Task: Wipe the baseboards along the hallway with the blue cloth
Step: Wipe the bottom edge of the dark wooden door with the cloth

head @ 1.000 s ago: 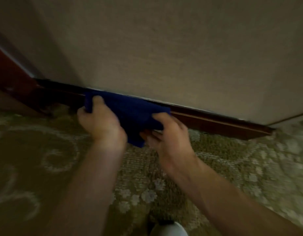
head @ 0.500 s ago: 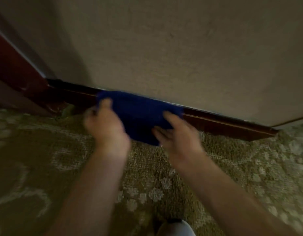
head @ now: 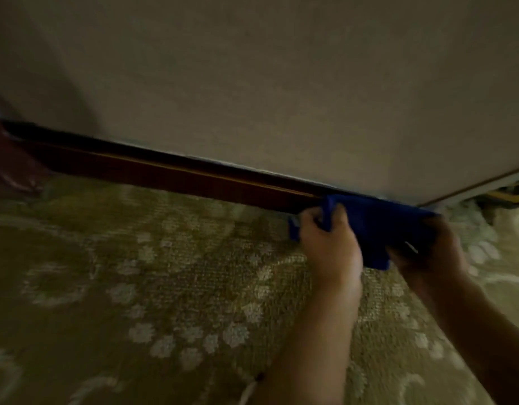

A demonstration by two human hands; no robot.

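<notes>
Olive-green patterned carpet [head: 164, 287] with pale woven flower shapes covers the floor up to a long dark reddish-brown wooden baseboard [head: 164, 173], which runs along the foot of a plain beige textured wall [head: 281, 83]. At the far left a dark red door frame [head: 7, 159] meets the baseboard's end; at the right the wall turns a corner, and beyond it something dark and yellowish lies on the floor, too blurred to make out. Nothing lies on the carpet between the person and the board.

A deep blue soft cloth [head: 378, 226] is pressed against the baseboard's right end, just beside the corner. The left hand [head: 329, 247] grips a bunched fold of the cloth's left edge with curled fingers [head: 340, 214]. The right hand [head: 433, 249] holds the cloth's right side; it lies in shadow, thumb on top, and how far its fingers curl under the cloth cannot be told.

A second ago the cloth and both hands were near the board's left end, close to the door frame; now they have travelled along it to the right end, and a long bare stretch of baseboard shows to their left.
</notes>
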